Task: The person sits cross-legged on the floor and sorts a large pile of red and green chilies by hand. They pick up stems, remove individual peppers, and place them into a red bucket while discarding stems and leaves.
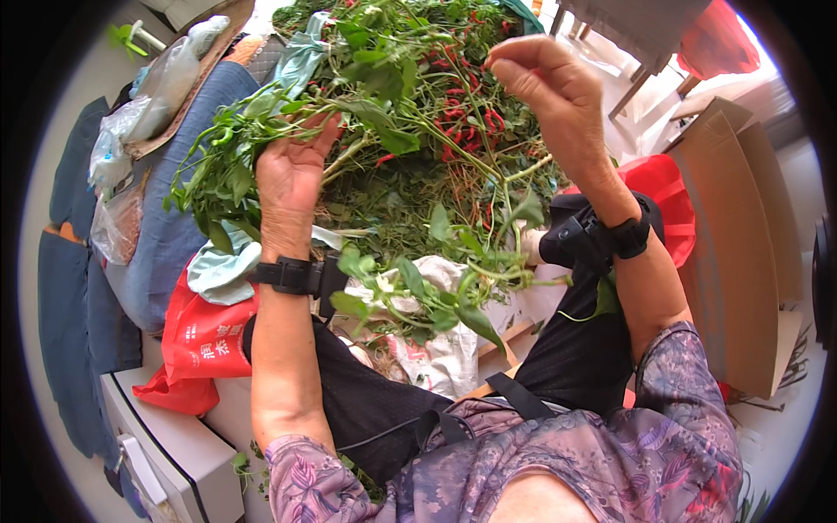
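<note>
My left hand (pixel 293 163) is turned palm up, fingers around a bunch of leafy green pepper stems (pixel 229 160). A curved green chili (pixel 223 136) hangs among those leaves. Raised at upper right, my right hand (pixel 556 85) has thumb and forefinger brought together; whether anything sits between them is hidden. Below and between both hands lies a large heap of pulled pepper plants (pixel 392 196) with many red chilies (pixel 467 127). A forked pepper branch (pixel 503 176) rises in front of the heap. Closer to my lap is another leafy branch (pixel 451 294) with a white flower.
Red bags stand at left (pixel 209 333) and right (pixel 673 209). A cardboard box (pixel 726 248) is on the right, a white woven sack (pixel 451 359) between my legs. To the left are a blue-covered seat (pixel 163 229), clear plastic bags (pixel 163 85) and a white cabinet (pixel 176 438).
</note>
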Tool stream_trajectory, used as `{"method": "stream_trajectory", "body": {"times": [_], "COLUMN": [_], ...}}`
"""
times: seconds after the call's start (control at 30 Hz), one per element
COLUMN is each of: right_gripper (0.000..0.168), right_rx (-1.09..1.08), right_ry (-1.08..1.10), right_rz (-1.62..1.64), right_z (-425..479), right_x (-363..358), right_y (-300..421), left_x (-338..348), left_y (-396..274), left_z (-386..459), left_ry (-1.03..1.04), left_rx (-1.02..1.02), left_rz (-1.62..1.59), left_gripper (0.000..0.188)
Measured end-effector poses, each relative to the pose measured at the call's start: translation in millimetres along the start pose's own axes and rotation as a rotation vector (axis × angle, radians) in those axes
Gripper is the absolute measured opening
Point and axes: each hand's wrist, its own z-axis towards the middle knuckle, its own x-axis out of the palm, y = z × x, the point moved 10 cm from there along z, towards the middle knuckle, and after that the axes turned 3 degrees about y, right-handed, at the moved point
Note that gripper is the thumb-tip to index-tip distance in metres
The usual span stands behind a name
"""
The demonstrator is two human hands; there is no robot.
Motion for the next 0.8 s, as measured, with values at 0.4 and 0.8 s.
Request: {"method": "stream_trajectory", "body": {"times": [0.4, 0.8], "right_gripper": [0.018, 0.015], "right_rx": [0.226, 0.429], "right_ry": [-0.022, 0.177], "right_rz": [-0.149, 0.308], "right_z": [-2, -3], "right_x": [20, 62], "right_y": [-34, -52], "left_x": [17, 22], "left_y": [0, 25], "left_z": [-22, -39], "left_ry": [0.092, 0.192], "left_rx": [-0.032, -0.153], "left_rz": [0.161, 0.313], "left_gripper": [0.014, 0.04]}}
